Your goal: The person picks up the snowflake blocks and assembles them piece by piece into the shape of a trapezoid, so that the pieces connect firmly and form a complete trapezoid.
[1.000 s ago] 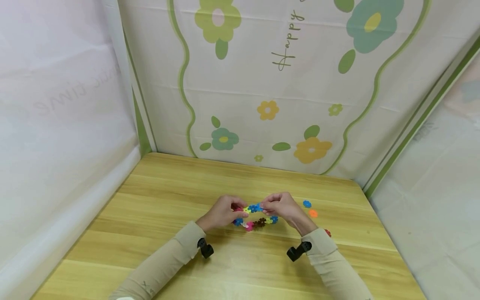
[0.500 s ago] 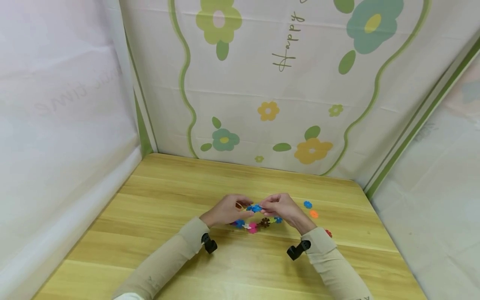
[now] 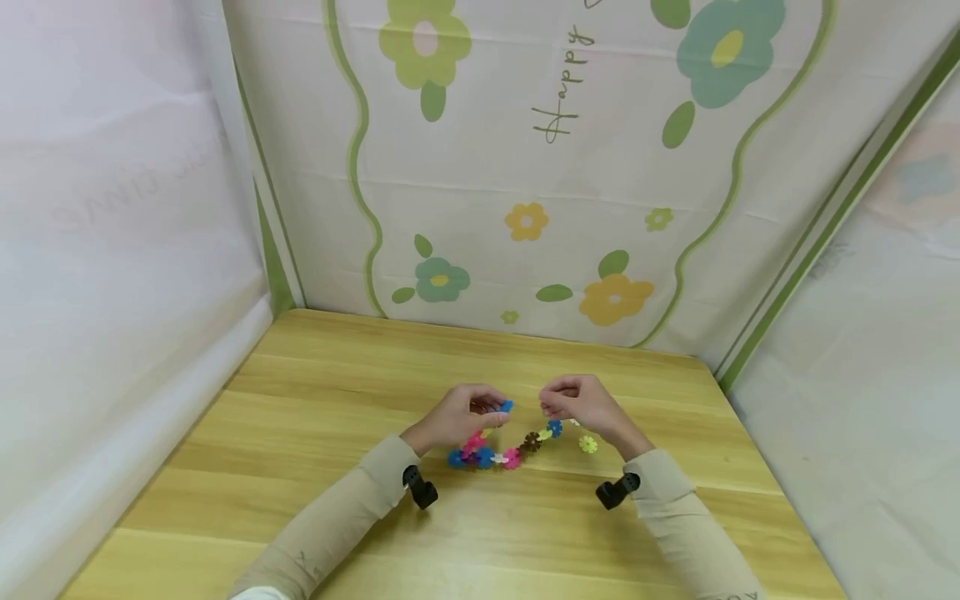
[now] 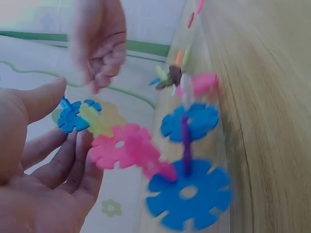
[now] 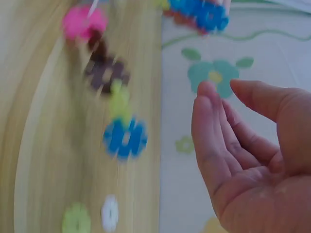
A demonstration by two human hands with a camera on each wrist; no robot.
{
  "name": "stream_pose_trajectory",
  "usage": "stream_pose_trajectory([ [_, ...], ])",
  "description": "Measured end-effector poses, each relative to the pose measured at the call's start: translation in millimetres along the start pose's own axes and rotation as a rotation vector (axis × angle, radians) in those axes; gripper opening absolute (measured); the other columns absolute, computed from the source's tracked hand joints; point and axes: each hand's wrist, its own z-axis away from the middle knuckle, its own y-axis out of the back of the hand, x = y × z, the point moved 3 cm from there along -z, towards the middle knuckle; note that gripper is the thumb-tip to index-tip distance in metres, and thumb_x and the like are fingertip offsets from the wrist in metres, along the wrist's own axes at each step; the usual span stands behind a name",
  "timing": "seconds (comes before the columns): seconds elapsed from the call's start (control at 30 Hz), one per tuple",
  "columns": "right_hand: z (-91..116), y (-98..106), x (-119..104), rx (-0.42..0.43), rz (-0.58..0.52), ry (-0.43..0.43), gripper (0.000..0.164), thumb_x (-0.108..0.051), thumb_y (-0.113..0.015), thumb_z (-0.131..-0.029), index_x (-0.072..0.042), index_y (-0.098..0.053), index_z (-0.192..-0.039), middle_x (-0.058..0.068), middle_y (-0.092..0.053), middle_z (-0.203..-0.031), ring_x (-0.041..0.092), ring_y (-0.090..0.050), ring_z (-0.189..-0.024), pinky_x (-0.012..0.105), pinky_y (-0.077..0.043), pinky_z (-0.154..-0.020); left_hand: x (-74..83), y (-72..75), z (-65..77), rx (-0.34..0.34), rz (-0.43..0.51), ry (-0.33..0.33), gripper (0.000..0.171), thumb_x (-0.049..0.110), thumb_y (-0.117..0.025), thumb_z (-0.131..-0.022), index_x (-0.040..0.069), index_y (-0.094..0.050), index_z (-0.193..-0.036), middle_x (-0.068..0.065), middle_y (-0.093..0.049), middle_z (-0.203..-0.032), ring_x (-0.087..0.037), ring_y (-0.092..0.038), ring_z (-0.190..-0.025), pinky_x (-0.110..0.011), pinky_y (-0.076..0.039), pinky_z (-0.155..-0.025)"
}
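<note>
A chain of interlocking flower-shaped plastic discs in pink, blue, purple, white, brown and yellow-green bends between the hands. My left hand [image 3: 463, 414] pinches its raised blue end disc [image 4: 73, 118] between thumb and fingers. From there the chain drops through a yellow-green disc and pink discs [image 4: 121, 145] to a larger-looking blue disc [image 4: 189, 194] near the table. The other end runs right, through a brown disc [image 5: 107, 75] to a blue disc [image 5: 125, 138]. My right hand [image 3: 585, 406] is off the chain, thumb and fingertips apart with nothing between them.
A loose yellow-green disc [image 3: 588, 444] and a white disc [image 5: 110, 213] lie on the wooden table [image 3: 360, 367] below the right hand. A printed fabric wall [image 3: 465, 175] rises behind the table, with more fabric at both sides.
My right hand has let go of the blue discs and moved right. The left hand keeps the raised end. Yellow-green and white loose discs have come into sight; the blue and orange ones are now hidden.
</note>
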Motion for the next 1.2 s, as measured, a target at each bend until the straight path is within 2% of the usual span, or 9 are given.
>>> stream_pose_trajectory([
  [0.1, 8.0, 21.0, 16.5, 0.070, 0.221, 0.053, 0.026, -0.025, -0.072, -0.103, -0.002, -0.074, -0.115, 0.015, -0.077, -0.103, 0.034, -0.075, -0.095, 0.046, -0.064, -0.086, 0.8, 1.9, 2.4, 0.025, 0.037, 0.000, 0.030, 0.030, -0.072, -0.102, 0.011, -0.072, -0.125, -0.004, -0.073, -0.114, -0.017, -0.066, -0.102, -0.029, -0.056, -0.092],
  [0.23, 22.4, 38.3, 35.8, 0.105, 0.480, 0.062, 0.019, -0.020, -0.075, -0.100, -0.003, -0.076, -0.108, 0.008, -0.076, -0.098, 0.018, -0.070, -0.087, 0.032, -0.060, -0.077, 0.3, 4.8, 3.8, 0.061, 0.072, -0.021, 0.029, 0.025, -0.072, -0.103, 0.008, -0.071, -0.126, -0.007, -0.073, -0.115, -0.018, -0.067, -0.103, -0.027, -0.056, -0.093],
  [0.4, 38.2, 40.8, 56.9, 0.049, 0.586, 0.026, 0.022, -0.019, -0.080, -0.095, -0.002, -0.076, -0.109, 0.002, -0.075, -0.097, 0.014, -0.067, -0.088, 0.029, -0.058, -0.077, -2.9, 7.3, 5.0, 0.084, 0.082, -0.044, 0.030, 0.024, -0.071, -0.103, 0.007, -0.070, -0.128, -0.008, -0.073, -0.117, -0.019, -0.067, -0.104, -0.025, -0.056, -0.094],
  [0.67, 43.0, 35.3, 77.9, 0.075, 0.543, 0.030, 0.016, -0.014, -0.084, -0.092, -0.004, -0.073, -0.099, 0.002, -0.071, -0.091, 0.014, -0.063, -0.082, 0.022, -0.053, -0.070, -4.4, 7.5, 6.8, 0.092, 0.087, -0.058, 0.033, 0.024, -0.070, -0.104, 0.005, -0.069, -0.131, -0.011, -0.073, -0.120, -0.020, -0.068, -0.108, -0.024, -0.056, -0.096],
  [0.83, 40.6, 36.2, 76.2, 0.084, 0.471, 0.005, 0.016, -0.009, -0.082, -0.092, -0.006, -0.067, -0.094, 0.004, -0.069, -0.090, 0.014, -0.063, -0.082, 0.022, -0.053, -0.069, -2.8, 7.3, 8.3, 0.085, 0.106, -0.071, 0.032, 0.023, -0.069, -0.105, 0.004, -0.068, -0.131, -0.017, -0.072, -0.122, -0.021, -0.067, -0.108, -0.034, -0.057, -0.099],
  [0.97, 34.6, 37.1, 60.2, 0.114, 0.433, 0.064, 0.011, -0.007, -0.079, -0.094, -0.007, -0.068, -0.093, 0.004, -0.070, -0.090, 0.013, -0.064, -0.082, 0.023, -0.056, -0.071, -2.5, 7.1, 8.8, 0.080, 0.116, -0.082, 0.029, 0.022, -0.068, -0.105, 0.007, -0.069, -0.130, -0.020, -0.071, -0.124, -0.022, -0.067, -0.109, -0.040, -0.057, -0.100],
  [1.2, 18.5, 26.3, 8.0, 0.140, 0.373, 0.171, 0.007, -0.011, -0.076, -0.097, -0.009, -0.071, -0.101, 0.005, -0.071, -0.093, 0.018, -0.069, -0.084, 0.026, -0.059, -0.071, -3.2, 7.6, 9.2, 0.081, 0.112, -0.099, 0.033, 0.022, -0.068, -0.106, 0.002, -0.068, -0.132, -0.020, -0.071, -0.123, -0.023, -0.067, -0.107, -0.040, -0.057, -0.098],
])
